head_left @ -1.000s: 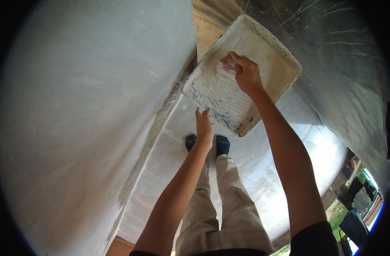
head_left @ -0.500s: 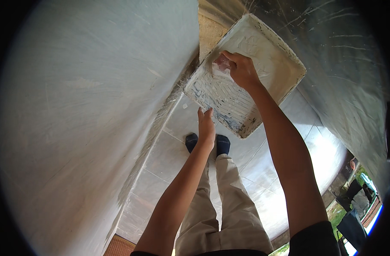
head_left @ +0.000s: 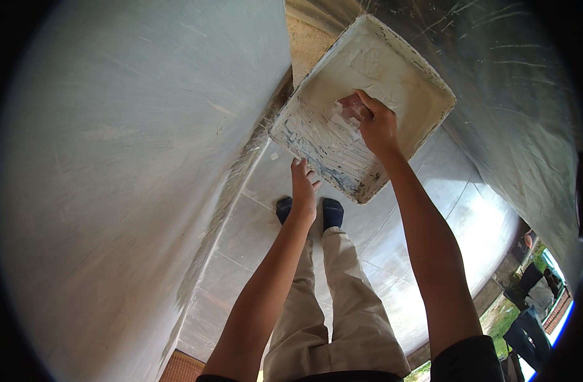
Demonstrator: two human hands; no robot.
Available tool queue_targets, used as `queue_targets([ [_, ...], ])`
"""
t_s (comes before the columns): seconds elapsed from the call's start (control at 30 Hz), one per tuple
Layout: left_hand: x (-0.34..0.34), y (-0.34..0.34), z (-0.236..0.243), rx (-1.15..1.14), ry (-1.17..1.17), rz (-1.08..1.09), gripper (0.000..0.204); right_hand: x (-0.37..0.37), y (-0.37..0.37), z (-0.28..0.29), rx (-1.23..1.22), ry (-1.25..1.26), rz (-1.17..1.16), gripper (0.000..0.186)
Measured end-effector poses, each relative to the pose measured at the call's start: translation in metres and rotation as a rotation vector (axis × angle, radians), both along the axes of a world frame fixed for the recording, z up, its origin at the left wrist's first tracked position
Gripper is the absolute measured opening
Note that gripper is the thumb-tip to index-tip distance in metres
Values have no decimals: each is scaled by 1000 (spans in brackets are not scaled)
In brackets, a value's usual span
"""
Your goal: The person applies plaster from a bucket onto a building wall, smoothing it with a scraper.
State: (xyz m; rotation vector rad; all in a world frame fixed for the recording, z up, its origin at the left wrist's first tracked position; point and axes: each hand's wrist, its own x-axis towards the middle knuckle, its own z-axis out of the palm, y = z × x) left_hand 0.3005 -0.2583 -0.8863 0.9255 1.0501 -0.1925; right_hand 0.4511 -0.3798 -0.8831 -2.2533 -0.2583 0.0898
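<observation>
A shallow white paint tray with a ribbed slope is coated with pale, thick paint or putty. My right hand is closed around a flat pinkish scraper smeared with white, held over the tray where the ribs meet the deeper end. At the tray's near left edge, the fingertips of my left hand come up to the rim, its fingers apart and partly bent. What supports the tray underneath is hidden.
A large smooth grey wall rises on the left, and grey sheeting hangs on the right. My feet in dark socks stand on grey floor tiles below the tray. Dark clothes lie at the lower right.
My right hand has moved right and slightly nearer with the scraper, across the tray. My left hand's fingers have spread at the rim. The view has shifted slightly.
</observation>
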Motion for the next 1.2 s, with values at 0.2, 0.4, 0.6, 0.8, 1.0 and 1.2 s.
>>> queue_targets([
  [0.2, -5, -1, -10, -28, -8, 27, 71, 7, -4, -2, -65, -133, -21, 43],
  [0.4, -5, -2, -13, -47, -40, 40, 69, 0, 5, -10, -119, -169, -118, 44],
  [0.6, -2, -1, -13, -86, -50, 106, 68, -7, 9, -15, -100, -183, -218, 42],
  [0.8, -5, 3, -21, -105, -86, 105, 72, -14, 15, -15, -96, -143, -249, 43],
  [1.0, -6, 4, -22, -75, -78, 115, 72, -20, 23, -21, -111, -82, -326, 43],
  [1.2, 0, 10, -6, -65, -105, 111, 70, -29, 37, -16, -104, -53, -324, 45],
])
